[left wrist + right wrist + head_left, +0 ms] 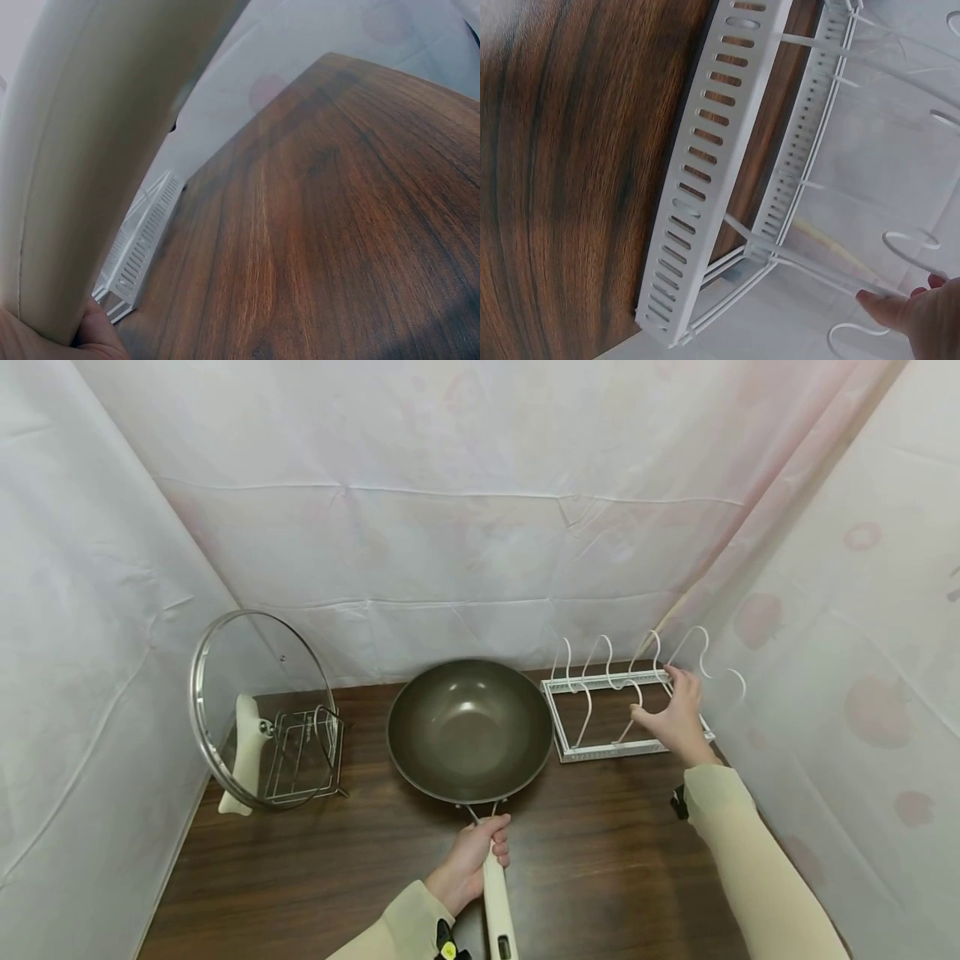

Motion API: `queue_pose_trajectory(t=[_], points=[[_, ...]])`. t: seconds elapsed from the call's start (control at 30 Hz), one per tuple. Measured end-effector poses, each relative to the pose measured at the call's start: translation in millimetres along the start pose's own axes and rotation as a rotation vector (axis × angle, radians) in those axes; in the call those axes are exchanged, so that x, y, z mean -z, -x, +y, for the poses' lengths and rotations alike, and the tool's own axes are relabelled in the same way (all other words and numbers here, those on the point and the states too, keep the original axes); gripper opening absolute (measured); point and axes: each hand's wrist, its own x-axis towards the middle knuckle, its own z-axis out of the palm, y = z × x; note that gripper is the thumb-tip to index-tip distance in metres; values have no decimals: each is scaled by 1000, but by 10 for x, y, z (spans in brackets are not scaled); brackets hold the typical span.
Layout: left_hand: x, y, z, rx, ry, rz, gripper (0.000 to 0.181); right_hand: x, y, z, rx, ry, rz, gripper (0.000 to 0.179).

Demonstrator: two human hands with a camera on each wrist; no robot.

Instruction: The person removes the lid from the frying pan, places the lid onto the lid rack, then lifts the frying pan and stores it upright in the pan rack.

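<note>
My left hand (474, 855) grips the cream handle (497, 902) of a dark, deep wok (471, 731), just behind the pan's metal fork. The left wrist view shows that handle large and close, with part of the hand at the lower left. At the right, my right hand (678, 714) reaches over a white wire pot rack (611, 750). Its thumb and fingers hold one of the rack's curved wire dividers, as the right wrist view shows at its lower right. Some of the fingertips are hidden there.
A glass lid (197, 681) with a metal rim and cream handle stands tilted in a small wire stand (341, 752) at the left. Pale curtains (465, 552) enclose the brown wooden table (600, 860) at the back and both sides.
</note>
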Motion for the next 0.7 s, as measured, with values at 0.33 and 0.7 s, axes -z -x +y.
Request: queue_pose_trajectory(t=[0.33, 0.7], points=[[-5, -22, -2, 10, 2, -4, 25, 42, -1, 17, -14, -10, -22, 106], [-14, -61, 10, 6, 17, -7, 23, 197, 28, -11, 21, -8, -43, 125]])
